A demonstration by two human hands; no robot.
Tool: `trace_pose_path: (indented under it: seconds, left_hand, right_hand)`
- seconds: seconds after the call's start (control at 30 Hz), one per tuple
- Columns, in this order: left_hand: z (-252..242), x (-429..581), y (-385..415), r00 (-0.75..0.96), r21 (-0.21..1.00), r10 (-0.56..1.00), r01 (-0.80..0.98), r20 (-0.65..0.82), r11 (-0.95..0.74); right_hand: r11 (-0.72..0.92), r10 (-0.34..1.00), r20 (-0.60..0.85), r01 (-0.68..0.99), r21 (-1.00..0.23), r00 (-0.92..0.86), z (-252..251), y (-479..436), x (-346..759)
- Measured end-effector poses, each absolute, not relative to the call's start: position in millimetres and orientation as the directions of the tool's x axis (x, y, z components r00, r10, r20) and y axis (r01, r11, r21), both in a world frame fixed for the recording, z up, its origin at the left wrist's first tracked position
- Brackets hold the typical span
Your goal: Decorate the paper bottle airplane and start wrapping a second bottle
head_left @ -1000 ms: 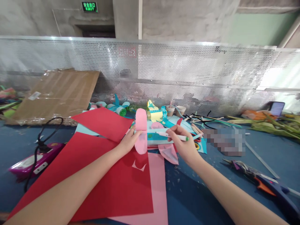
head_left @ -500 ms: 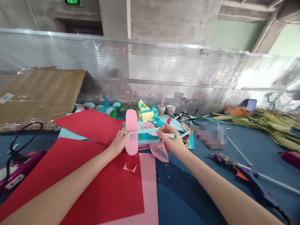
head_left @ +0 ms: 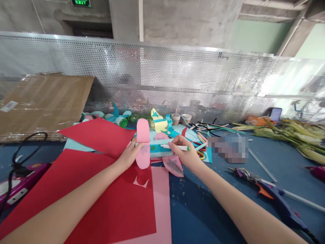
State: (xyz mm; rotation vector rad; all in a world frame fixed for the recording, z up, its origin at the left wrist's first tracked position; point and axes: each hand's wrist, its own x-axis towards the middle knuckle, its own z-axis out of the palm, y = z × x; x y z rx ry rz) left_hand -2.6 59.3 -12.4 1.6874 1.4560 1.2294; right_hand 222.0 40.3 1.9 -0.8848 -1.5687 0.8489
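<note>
My left hand (head_left: 130,152) grips a paper model plane at its left end, fingers closed beside an upright pink rounded piece (head_left: 143,130). The plane's body (head_left: 158,148) is light blue with a brighter blue band, and one green dot shows on it. Pink paper wings stick out on its near and far sides. In my right hand (head_left: 184,150) a white marker (head_left: 179,147) with a green end is pinched between the fingers. Its tip points left, at the blue band. Whether the tip touches the paper cannot be made out.
Red paper sheets (head_left: 122,203) lie under my left arm. A blue glue gun (head_left: 274,195) rests at the right, near husks (head_left: 291,135). Finished-looking bottle planes (head_left: 159,122) and paper cups (head_left: 186,118) stand at the back. At the left sits a purple power strip (head_left: 25,179).
My right hand and the marker have shifted slightly left along the plane's body. My left hand keeps its hold, and the view has moved a little.
</note>
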Motion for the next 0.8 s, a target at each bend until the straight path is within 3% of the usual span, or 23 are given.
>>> trace_pose_path:
  seconds: [0.8]
  left_hand:
    - [-6.1,1.8,53.9,-0.009,0.888,0.965,0.394,0.263,-0.239]
  right_hand:
    - [0.482,0.873,0.459,0.148,-0.864,-0.162,-5.2,42.0,223.2]
